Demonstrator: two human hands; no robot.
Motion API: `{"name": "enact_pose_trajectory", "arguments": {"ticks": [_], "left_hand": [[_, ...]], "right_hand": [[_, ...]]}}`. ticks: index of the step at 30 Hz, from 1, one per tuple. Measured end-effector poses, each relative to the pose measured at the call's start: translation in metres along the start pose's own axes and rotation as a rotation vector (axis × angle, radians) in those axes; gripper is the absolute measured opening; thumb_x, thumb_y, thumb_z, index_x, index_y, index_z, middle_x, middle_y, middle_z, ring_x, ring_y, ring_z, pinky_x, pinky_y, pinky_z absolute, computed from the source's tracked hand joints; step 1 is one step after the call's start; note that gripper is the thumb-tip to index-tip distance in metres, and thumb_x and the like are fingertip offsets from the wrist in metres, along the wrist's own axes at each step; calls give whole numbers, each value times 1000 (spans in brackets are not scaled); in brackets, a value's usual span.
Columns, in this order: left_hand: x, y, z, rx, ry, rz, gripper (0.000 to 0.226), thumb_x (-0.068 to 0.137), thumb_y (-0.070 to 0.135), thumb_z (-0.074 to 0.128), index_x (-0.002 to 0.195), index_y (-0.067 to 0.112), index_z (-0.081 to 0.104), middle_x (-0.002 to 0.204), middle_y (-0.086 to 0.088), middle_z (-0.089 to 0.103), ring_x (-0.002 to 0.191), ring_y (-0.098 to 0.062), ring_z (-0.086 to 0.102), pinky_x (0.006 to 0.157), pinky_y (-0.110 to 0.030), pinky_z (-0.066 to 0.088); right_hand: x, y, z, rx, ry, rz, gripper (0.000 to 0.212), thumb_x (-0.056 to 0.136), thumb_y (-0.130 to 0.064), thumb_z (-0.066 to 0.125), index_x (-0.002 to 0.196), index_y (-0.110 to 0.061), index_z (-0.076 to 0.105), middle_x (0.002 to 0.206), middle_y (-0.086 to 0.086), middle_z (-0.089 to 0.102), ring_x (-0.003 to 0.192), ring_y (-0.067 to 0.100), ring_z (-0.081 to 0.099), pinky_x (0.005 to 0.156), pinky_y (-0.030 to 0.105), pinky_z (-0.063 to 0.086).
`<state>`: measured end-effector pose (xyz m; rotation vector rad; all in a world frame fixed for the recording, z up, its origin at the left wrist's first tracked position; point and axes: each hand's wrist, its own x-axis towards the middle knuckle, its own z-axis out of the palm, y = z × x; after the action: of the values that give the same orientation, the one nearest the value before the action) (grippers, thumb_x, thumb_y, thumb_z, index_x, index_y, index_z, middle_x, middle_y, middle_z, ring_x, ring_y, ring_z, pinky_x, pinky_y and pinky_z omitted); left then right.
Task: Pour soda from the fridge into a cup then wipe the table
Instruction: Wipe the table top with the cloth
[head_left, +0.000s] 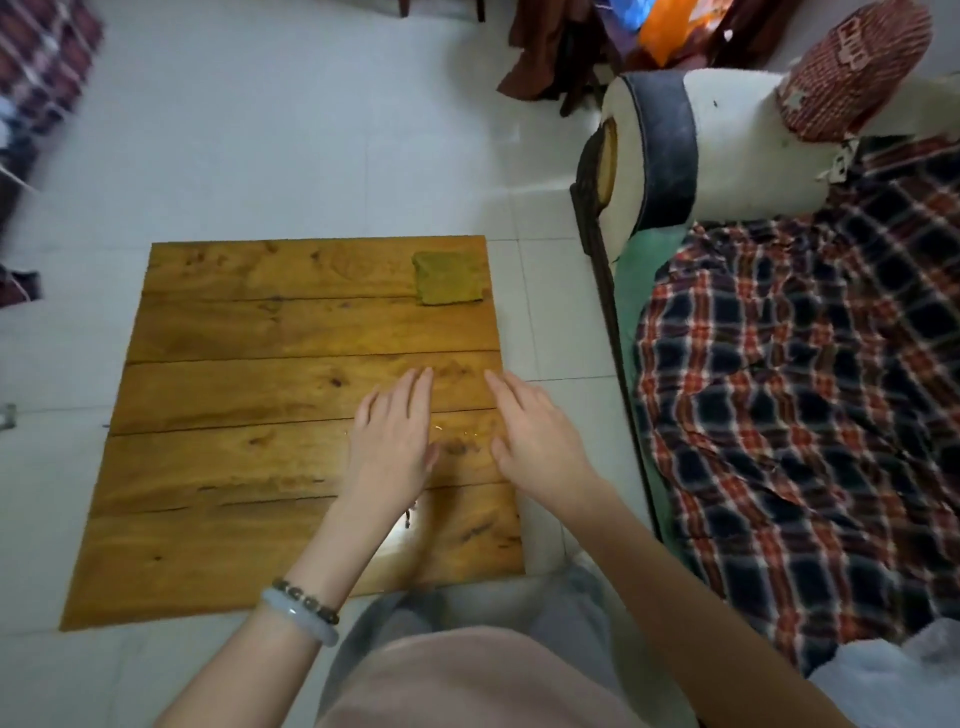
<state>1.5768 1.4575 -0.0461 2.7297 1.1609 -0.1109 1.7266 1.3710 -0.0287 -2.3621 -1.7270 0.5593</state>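
Both palms down over the wooden table (234, 395), left hand (395, 441) and right hand (535, 436) side by side, fingers stretched flat, holding nothing. Folded olive cloth (448, 278) at far right corner, well apart. Plaid-covered sofa (779, 415) beside the table's right edge. No soda, cup visible.

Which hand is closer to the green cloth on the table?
Right. The right hand lies open just below the green cloth, toward the table's right edge. The left hand lies open further left, slightly farther away.
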Motion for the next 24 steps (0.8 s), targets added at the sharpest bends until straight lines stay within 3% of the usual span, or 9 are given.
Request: {"name": "enact_pose_trajectory", "arguments": {"ticks": [11,16,24], "left_hand": [[3,131,25,-3,-7,-445,86,80,31,71,147,6,23,148,-13,35,131,-27,40,109,-41,25],[16,178,27,-21,-7,-541,87,82,33,69,148,6,20,149,-12,33,135,-27,35,110,-41,24],[41,194,27,-28,9,-680,88,82,35,67,149,8,17,151,-11,30,135,-26,33,110,-40,22]], "right_hand": [[18,120,-43,-78,-169,-412,67,88,-11,46,149,-13,17,153,10,24,137,27,27,109,39,29],[27,158,-62,-120,-171,-525,65,88,-11,46,148,-11,20,151,11,27,135,28,29,107,38,31],[58,176,-70,-143,-200,-658,65,85,-10,46,147,-10,24,149,13,30,135,29,30,106,40,34]]}}
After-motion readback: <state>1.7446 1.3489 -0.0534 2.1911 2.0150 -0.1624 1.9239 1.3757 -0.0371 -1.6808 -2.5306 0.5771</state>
